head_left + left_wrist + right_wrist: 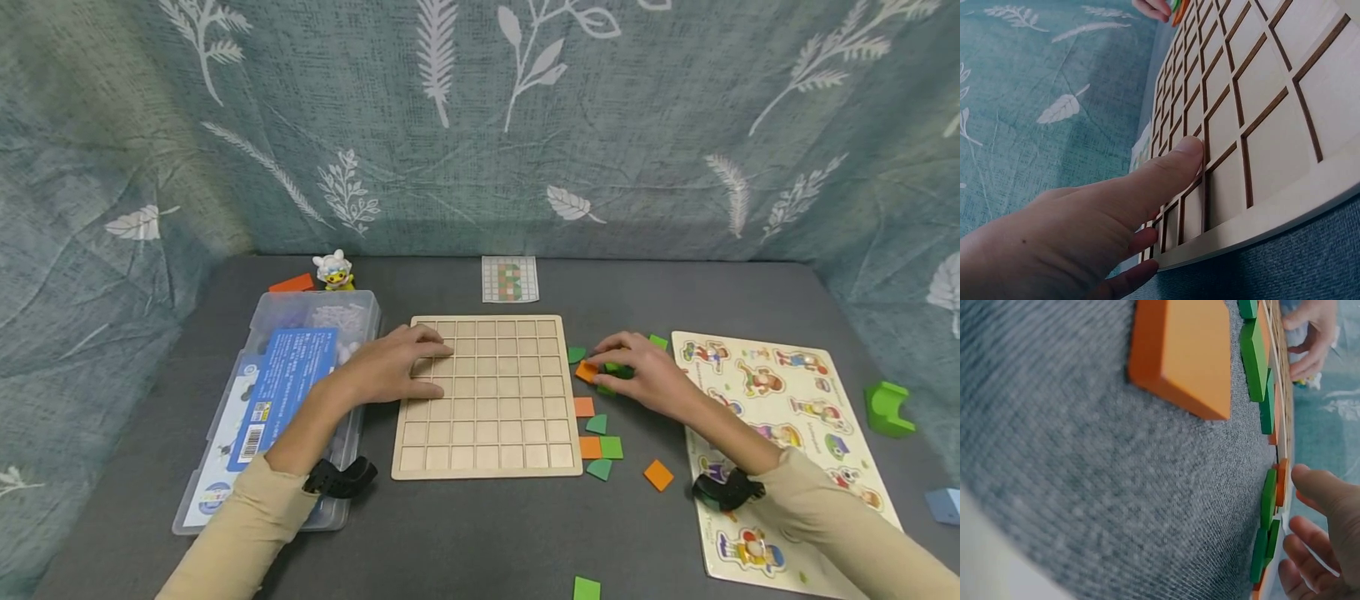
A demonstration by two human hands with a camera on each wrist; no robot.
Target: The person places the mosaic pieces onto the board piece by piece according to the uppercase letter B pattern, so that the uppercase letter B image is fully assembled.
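Note:
My left hand [393,364] rests over the left edge of a wooden grid board [487,458], its thumb and fingers spread apart. In the left wrist view, the thumb [1185,153] lies on the board's cells. Just right of the board, my right hand [641,371] is at an orange square tile [587,372], thumb and fingers apart in the right wrist view. Green tiles [617,368] lie partly hidden under that hand. Nearer along the board's right side are a light orange tile [583,407], a dark green rounded tile [596,424] and a light green square [611,447].
A small printed pattern card [510,279] lies behind the board. A clear plastic case [348,492] sits left, with a toy figure [334,271] behind it. At right is a picture puzzle board [780,433] and a green curved block [889,408]. A loose orange tile [658,475] lies in front.

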